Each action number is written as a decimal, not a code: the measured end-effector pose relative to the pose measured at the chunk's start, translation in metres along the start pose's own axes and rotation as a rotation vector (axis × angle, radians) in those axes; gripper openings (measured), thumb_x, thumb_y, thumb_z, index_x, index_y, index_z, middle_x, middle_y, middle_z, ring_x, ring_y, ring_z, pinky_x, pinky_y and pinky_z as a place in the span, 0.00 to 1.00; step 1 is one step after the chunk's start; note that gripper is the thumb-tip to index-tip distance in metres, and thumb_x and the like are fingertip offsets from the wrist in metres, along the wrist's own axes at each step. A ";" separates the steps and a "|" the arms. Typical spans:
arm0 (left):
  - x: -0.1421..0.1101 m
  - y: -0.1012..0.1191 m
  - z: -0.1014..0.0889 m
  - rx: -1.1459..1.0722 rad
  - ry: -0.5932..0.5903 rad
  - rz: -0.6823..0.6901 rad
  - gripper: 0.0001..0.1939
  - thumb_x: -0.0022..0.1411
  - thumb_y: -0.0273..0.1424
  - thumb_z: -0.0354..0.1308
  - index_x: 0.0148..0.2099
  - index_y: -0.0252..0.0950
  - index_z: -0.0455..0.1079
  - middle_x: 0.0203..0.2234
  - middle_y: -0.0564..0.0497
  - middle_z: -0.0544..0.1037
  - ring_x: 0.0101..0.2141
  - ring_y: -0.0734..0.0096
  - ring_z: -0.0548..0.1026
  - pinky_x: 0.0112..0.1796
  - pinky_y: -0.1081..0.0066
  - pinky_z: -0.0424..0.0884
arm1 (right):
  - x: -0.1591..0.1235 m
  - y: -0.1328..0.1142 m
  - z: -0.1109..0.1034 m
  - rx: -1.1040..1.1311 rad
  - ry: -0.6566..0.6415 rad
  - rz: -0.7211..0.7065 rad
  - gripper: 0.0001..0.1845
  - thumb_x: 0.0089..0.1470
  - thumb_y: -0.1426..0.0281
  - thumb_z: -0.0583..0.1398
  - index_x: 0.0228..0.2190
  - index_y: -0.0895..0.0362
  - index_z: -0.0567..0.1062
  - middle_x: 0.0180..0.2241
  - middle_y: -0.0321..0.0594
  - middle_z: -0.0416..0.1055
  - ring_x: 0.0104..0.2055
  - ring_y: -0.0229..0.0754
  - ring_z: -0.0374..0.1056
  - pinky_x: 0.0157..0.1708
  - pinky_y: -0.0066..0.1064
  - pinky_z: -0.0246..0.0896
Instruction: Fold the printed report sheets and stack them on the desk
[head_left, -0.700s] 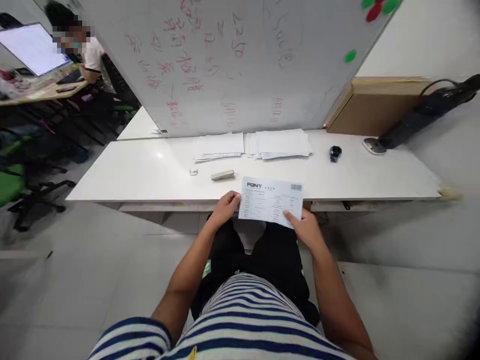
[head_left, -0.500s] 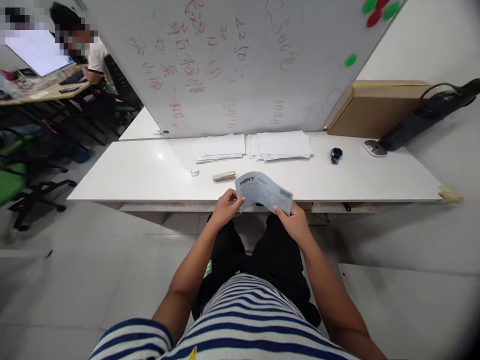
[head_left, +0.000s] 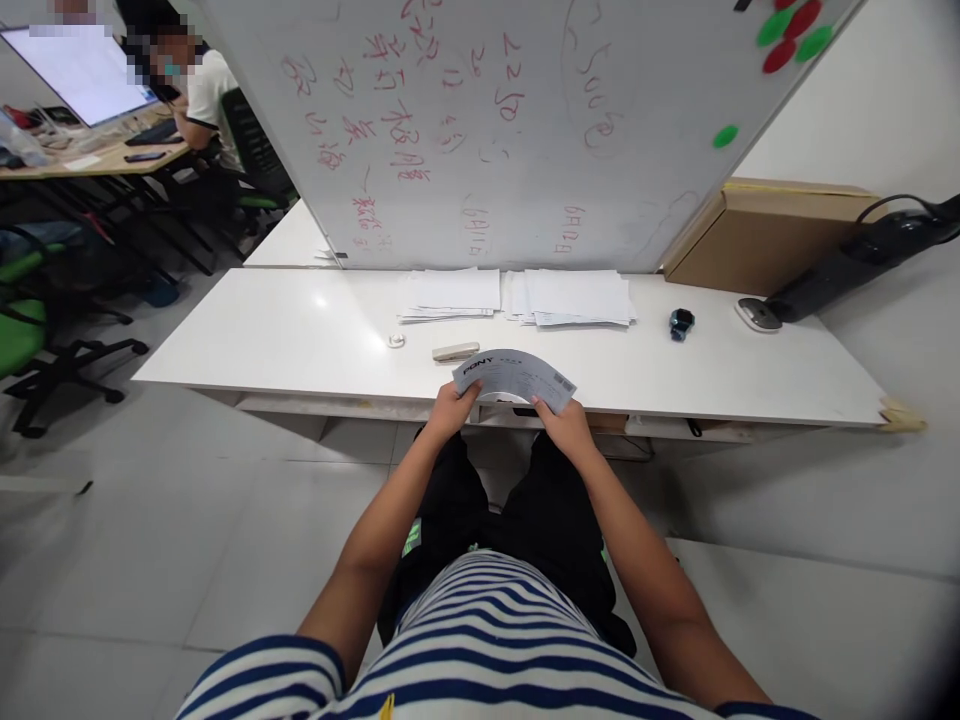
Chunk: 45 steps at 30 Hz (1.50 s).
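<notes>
Between my hands a printed paper sheet (head_left: 514, 372), marked "PONY" at its upper left, bends into an arch near the desk's front edge. My left hand (head_left: 454, 408) pinches its left end, thumb on top. At the other end my right hand (head_left: 564, 425) grips the right side in the same way. Just beyond the sheet lies a beige stapler (head_left: 455, 352) on the white desk (head_left: 315, 335). Two stacks of paper rest farther back: a left stack (head_left: 454, 292) and a right stack (head_left: 576, 297).
A whiteboard (head_left: 480, 130) with red writing stands behind the desk. To the right are a watch (head_left: 681, 323), a computer mouse (head_left: 757, 314), a cardboard box (head_left: 757, 235) and a black cylindrical device (head_left: 862, 255). A small white object (head_left: 396, 341) lies left. Another person (head_left: 214, 95) sits at far left.
The sheet has gone from a wavy, more upright bend to a flatter, even arch. Both hands have shifted slightly left, still holding it. The camera view has turned a little.
</notes>
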<state>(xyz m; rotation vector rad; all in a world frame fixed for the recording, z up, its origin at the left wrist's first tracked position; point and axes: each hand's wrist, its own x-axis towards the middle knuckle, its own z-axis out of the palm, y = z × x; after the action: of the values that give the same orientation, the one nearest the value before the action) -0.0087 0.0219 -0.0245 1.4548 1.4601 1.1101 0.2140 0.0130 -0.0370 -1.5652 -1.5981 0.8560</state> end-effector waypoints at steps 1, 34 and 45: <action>-0.003 0.001 -0.001 -0.002 0.028 -0.017 0.17 0.61 0.40 0.54 0.45 0.36 0.74 0.43 0.49 0.79 0.47 0.59 0.74 0.49 0.60 0.69 | -0.001 0.000 -0.001 -0.022 -0.027 -0.018 0.21 0.52 0.60 0.56 0.44 0.56 0.75 0.46 0.45 0.74 0.51 0.51 0.68 0.51 0.43 0.62; 0.067 -0.041 -0.081 0.841 0.155 0.063 0.13 0.66 0.34 0.45 0.50 0.42 0.65 0.50 0.46 0.67 0.53 0.60 0.62 0.53 0.60 0.55 | 0.271 -0.070 0.093 -0.369 -0.012 -0.010 0.19 0.49 0.61 0.59 0.37 0.63 0.73 0.32 0.55 0.72 0.37 0.54 0.68 0.38 0.44 0.63; 0.068 -0.043 -0.082 0.844 0.178 0.086 0.12 0.66 0.34 0.46 0.49 0.41 0.66 0.49 0.46 0.67 0.53 0.59 0.62 0.52 0.60 0.56 | 0.224 0.003 0.002 -0.795 0.117 -0.253 0.31 0.57 0.56 0.49 0.57 0.60 0.61 0.59 0.57 0.55 0.60 0.59 0.51 0.54 0.52 0.48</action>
<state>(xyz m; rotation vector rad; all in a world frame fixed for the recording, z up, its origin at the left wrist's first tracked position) -0.1024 0.0865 -0.0356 2.0233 2.1577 0.6907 0.2150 0.2368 -0.0298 -1.8101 -2.1245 -0.0429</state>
